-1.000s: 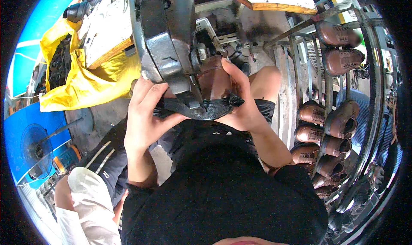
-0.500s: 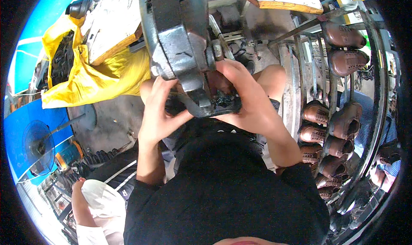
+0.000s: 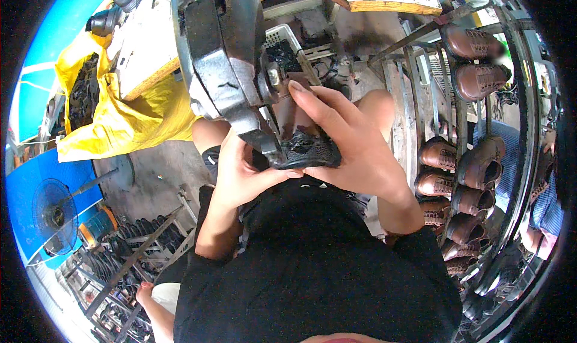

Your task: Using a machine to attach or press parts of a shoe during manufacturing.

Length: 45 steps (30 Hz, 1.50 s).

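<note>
In front of my body I hold a brown leather shoe upper (image 3: 293, 119), with a black, rough-looking patch along its near edge. The narrow metal tip of a heavy dark machine (image 3: 222, 66) comes down at its left side. My left hand (image 3: 240, 170) grips the near left edge, its thumb stretched along the rim and its fingers partly hidden. My right hand (image 3: 357, 141) holds the right side, fingers over the brown leather and thumb at the near rim. The machine hides part of the upper's left side.
Brown shoes (image 3: 475, 81) fill a metal rack (image 3: 517, 180) on the right. A yellow sack (image 3: 129, 129) lies left beside a white-topped table (image 3: 147, 54). A fan (image 3: 55, 214) stands left, near racks of dark shoes (image 3: 120, 262). A white basket (image 3: 279, 33) sits behind the machine.
The view has shifted, so the machine appears farther left and the basket shows. More of the upper's brown side is visible between my hands. The person at lower left is mostly out of view.
</note>
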Tool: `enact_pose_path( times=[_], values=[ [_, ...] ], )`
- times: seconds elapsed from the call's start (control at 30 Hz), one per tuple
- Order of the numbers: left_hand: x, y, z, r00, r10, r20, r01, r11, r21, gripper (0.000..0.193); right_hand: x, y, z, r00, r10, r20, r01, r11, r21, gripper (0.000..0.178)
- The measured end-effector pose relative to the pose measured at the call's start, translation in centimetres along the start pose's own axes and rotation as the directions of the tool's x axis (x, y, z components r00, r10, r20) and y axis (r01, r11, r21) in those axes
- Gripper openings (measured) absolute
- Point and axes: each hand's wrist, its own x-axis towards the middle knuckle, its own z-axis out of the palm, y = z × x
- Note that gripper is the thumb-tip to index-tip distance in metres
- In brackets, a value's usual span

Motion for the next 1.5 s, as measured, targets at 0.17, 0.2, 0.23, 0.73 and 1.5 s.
enact_pose_path(
  times=[0.17, 0.2, 0.23, 0.73, 1.5],
  values=[
    [-0.6, -0.3, 0.0, 0.996, -0.085, -0.002, 0.083, 0.979, -0.187, 0.075, 0.4, -0.2, 0.1, 0.999, -0.007, 0.032, 0.009, 0.997, -0.079, 0.097],
    [-0.8, -0.3, 0.0, 0.994, -0.107, -0.007, 0.103, 0.969, -0.227, 0.075, 0.5, -0.1, 0.3, 0.999, -0.006, 0.032, 0.008, 0.997, -0.078, 0.097],
    [-0.9, -0.4, 0.0, 0.992, -0.129, -0.01, 0.121, 0.957, -0.265, 0.076, 0.5, -0.1, 0.4, 0.999, -0.025, 0.027, 0.028, 0.996, -0.085, 0.097],
    [-3.2, -4.4, 1.6, 0.972, -0.181, -0.147, 0.062, 0.808, -0.585, 0.082, -8.0, 12.5, 8.2, 0.945, 0.327, 0.021, -0.304, 0.852, 0.427, 0.119],
    [-4.4, -6.4, 2.9, 0.976, -0.218, -0.004, 0.136, 0.622, -0.771, 0.055, -5.8, 4.6, -9.7, 0.988, 0.134, 0.078, -0.114, 0.969, -0.22, 0.08]
  ],
)
